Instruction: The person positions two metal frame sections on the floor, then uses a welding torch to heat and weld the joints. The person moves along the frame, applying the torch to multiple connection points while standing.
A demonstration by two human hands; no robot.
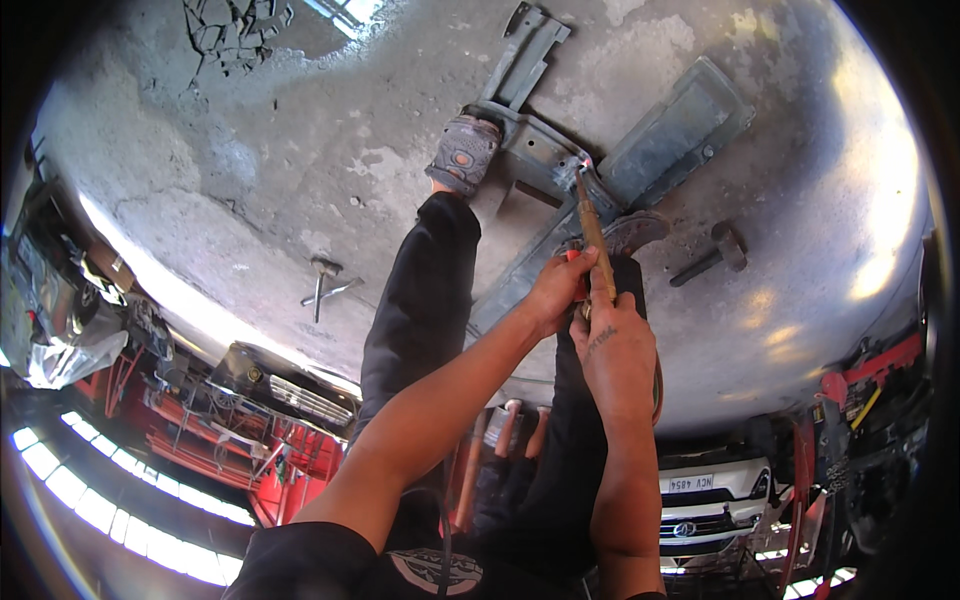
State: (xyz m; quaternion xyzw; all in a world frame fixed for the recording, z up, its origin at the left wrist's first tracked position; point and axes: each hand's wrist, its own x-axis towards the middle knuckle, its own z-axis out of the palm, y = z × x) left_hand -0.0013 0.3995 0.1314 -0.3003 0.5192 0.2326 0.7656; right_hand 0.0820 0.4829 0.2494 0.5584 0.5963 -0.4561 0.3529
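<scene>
A long brass gas torch is gripped in my right hand, its hose trailing down beside the wrist. The torch tip meets a grey metal bracket, where a small bright glow shows. Close beside the torch, my left hand is closed around a red-handled tool; the fingers hide most of it, so its kind is unclear. My left shoe is against the bracket's left end. The right shoe stands near the torch, partly behind it.
A broad grey metal panel lies right of the bracket. One hammer is to the right, another to the left beside a thin metal tool. Dark broken pieces lie far left. Behind are a white vehicle and red racks.
</scene>
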